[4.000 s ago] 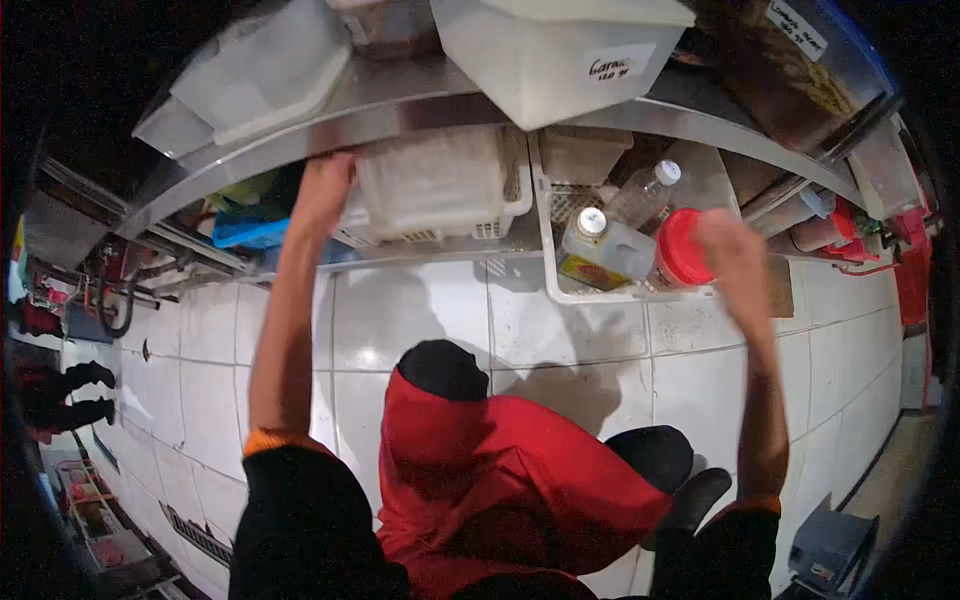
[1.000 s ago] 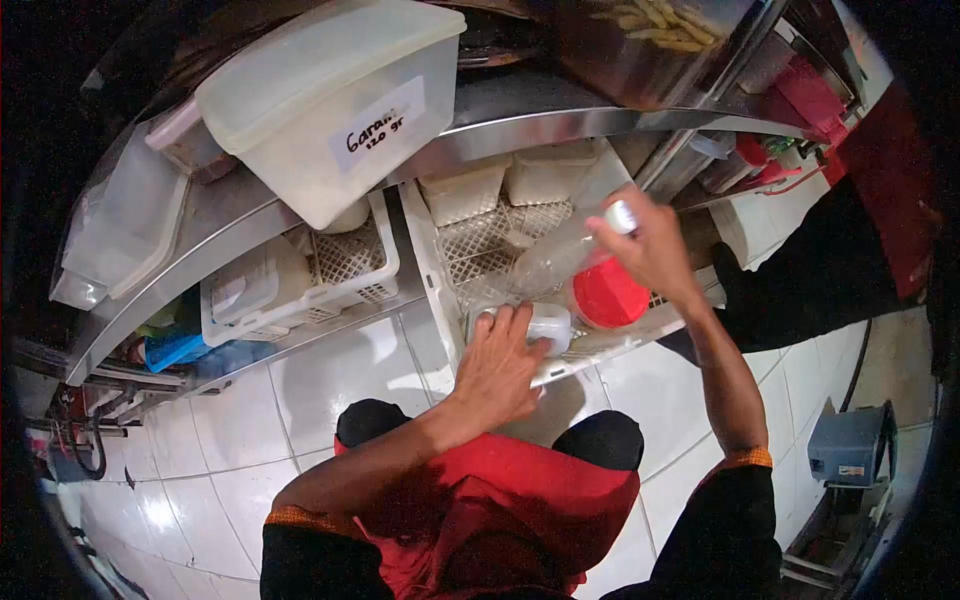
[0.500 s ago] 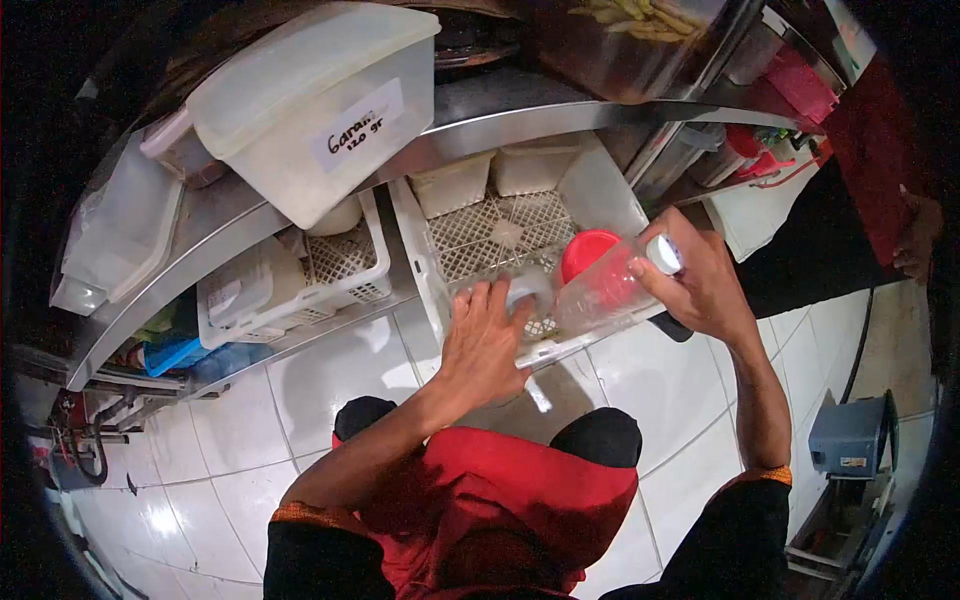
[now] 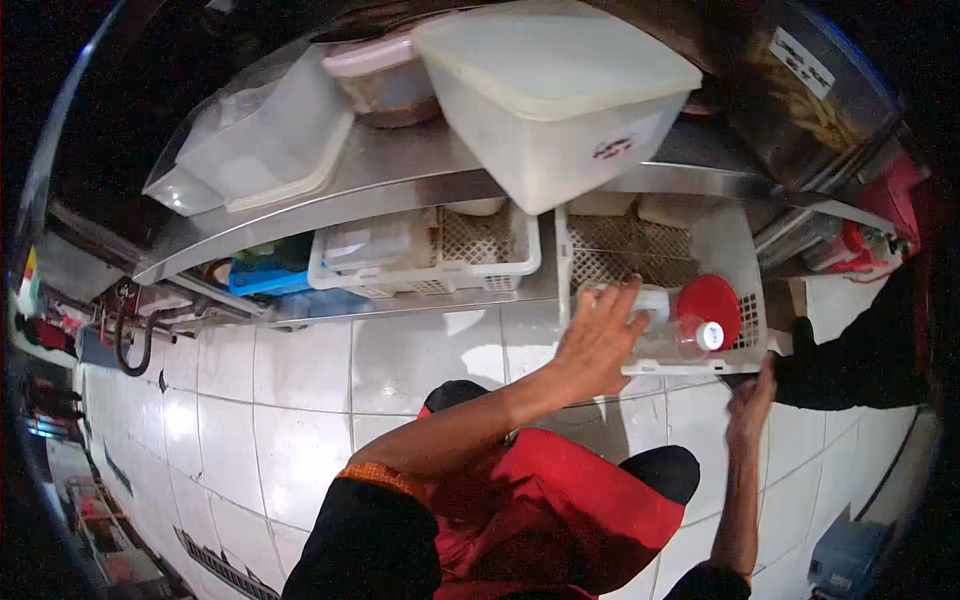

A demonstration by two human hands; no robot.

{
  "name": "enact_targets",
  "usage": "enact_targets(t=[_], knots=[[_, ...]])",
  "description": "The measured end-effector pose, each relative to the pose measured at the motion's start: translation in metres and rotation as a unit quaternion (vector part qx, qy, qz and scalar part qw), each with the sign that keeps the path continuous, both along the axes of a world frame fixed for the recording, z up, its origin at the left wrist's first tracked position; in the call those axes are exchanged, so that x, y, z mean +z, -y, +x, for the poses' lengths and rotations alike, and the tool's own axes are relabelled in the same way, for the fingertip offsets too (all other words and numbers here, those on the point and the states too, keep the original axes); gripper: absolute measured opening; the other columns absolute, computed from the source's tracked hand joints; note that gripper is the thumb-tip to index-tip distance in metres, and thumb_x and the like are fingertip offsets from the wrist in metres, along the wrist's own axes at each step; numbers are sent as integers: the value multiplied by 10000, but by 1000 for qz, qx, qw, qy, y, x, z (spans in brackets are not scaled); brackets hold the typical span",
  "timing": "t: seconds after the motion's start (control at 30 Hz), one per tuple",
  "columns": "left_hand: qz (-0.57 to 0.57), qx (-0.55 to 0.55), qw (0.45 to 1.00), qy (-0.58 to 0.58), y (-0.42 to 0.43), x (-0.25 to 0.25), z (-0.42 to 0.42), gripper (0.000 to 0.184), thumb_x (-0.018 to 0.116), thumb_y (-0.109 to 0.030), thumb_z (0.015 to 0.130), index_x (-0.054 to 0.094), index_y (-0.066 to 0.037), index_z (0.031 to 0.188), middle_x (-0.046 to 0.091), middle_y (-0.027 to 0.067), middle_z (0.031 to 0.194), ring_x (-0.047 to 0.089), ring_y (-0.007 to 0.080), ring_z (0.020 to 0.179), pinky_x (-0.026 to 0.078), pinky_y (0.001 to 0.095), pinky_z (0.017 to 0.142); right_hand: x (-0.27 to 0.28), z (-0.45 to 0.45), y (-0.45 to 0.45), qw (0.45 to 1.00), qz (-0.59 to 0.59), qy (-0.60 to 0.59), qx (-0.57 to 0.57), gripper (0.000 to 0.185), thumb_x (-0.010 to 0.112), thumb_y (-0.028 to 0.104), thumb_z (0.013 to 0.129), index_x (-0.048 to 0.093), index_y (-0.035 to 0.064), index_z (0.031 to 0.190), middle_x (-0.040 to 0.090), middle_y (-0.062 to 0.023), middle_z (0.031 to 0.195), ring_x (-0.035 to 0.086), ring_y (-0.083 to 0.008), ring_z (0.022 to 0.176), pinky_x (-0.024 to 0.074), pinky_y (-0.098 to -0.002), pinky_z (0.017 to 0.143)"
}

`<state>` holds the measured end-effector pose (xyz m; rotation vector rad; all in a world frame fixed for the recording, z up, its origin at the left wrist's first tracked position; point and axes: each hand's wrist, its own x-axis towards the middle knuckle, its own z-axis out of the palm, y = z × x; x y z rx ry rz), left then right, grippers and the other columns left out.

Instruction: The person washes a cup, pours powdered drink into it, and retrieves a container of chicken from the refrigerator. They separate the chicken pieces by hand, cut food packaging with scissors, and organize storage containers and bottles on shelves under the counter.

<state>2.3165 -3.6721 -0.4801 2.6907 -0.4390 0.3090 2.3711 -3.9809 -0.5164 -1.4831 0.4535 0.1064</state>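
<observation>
My left hand (image 4: 603, 335) reaches over the front rim of a white plastic basket (image 4: 740, 235). Its fingers are stretched out and a little apart, beside a clear, whitish item (image 4: 655, 303) whose kind I cannot make out. A clear plastic bottle (image 4: 692, 336) with a white cap lies in the basket's front right part. Behind the bottle is a round red plastic piece (image 4: 710, 305), either a lid or a bowl. My right hand (image 4: 752, 400) is just outside the basket's front right corner. It is seen edge-on, so its grip and any contact with the basket are unclear.
A second white basket (image 4: 490, 270) with containers stands to the left. Above, a steel shelf edge (image 4: 400, 195) carries a large lidded tub (image 4: 560, 110) that overhangs the baskets. Another person's dark-clothed leg (image 4: 850, 360) is close on the right. White tiles (image 4: 300, 380) cover the floor.
My right hand has let go of the bottle, which now lies in the basket, and has moved down outside the corner. My left hand has lifted slightly off the whitish item. The view has turned left.
</observation>
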Motion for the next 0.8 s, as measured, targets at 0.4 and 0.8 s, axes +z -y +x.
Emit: enact_targets(t=[0.4,0.8], knots=[[256,367,894,29,-267,13,-27,350,480,-364,885,593,-177,1159,615,160,1105,596,394,916,493,448,764,-12,-3,-61,974,220,-51,1,96,584,204,857,550,115,841,452,44,646,286,-44,447,232,-205,416],[172,455,845,-221,-417,22,-31,423,472,-321,890,511,-140,1270,531,166,1250,478,373,1157,361,514,983,-30,3,-39,974,223,-31,24,118,572,235,865,548,125,898,482,51,683,291,-31,453,228,-184,388]])
